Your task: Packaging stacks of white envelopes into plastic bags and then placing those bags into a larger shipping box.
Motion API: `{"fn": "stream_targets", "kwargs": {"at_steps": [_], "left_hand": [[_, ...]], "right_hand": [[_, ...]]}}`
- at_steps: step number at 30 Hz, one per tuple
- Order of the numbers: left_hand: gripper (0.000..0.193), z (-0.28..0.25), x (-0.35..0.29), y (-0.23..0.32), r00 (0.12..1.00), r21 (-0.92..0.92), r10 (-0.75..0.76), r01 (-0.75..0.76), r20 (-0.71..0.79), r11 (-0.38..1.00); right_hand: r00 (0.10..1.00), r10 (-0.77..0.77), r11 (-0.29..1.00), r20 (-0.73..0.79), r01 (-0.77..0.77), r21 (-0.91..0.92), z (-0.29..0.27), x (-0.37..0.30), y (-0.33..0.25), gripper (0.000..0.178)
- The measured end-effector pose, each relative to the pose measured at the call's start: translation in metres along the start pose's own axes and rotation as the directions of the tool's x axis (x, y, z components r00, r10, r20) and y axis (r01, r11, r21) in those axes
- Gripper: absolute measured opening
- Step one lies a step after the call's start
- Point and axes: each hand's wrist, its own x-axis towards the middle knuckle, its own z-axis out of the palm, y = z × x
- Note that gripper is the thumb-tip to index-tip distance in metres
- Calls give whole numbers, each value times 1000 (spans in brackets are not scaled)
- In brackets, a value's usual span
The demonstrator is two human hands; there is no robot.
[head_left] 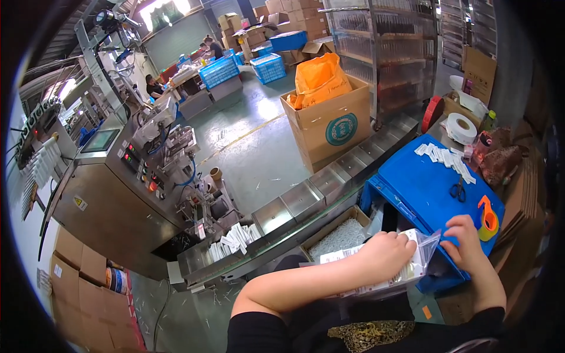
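Note:
A clear plastic bag [434, 242] filled with a row of flat white packets [335, 256] lies across my lap, against the near edge of the blue table. My left hand [386, 257] reaches across it, with its fingers curled closed on the packets at the bag's right end. At the loose right end of the plastic, my right hand [466, 244] has thumb and fingers bent round the bag's edge. Its fingertips are partly hidden, and the film between them is hard to make out.
On the blue table [406, 170] are loose white packets [444, 160], black scissors [458, 189] and an orange tape dispenser [487, 219]. A metal conveyor [300, 200] carries white packets [238, 238] at its near end. Beyond stands a carton [329, 126] with an orange sack; a machine [118, 200] is left.

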Motion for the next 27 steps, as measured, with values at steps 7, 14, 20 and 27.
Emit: {"fn": "stream_targets", "kwargs": {"at_steps": [7,14,20,27], "left_hand": [[15,4,4,10,993,45,90,-87,-80,995],[13,-8,-12,7,998,16,67,-67,-6,998],[12,-17,-46,-3,999,60,47,-48,12,997],[15,-26,-96,-30,999,-19,32,-32,-34,999]], "right_hand": [[977,-136,986,165,118,115,8,20,-16,23],[977,-194,981,88,194,4,2,9,-15,18],[995,-100,994,16,101,-37,-1,-9,-6,17],[998,-20,994,-55,14,-112,-12,-33,12,15]]}}
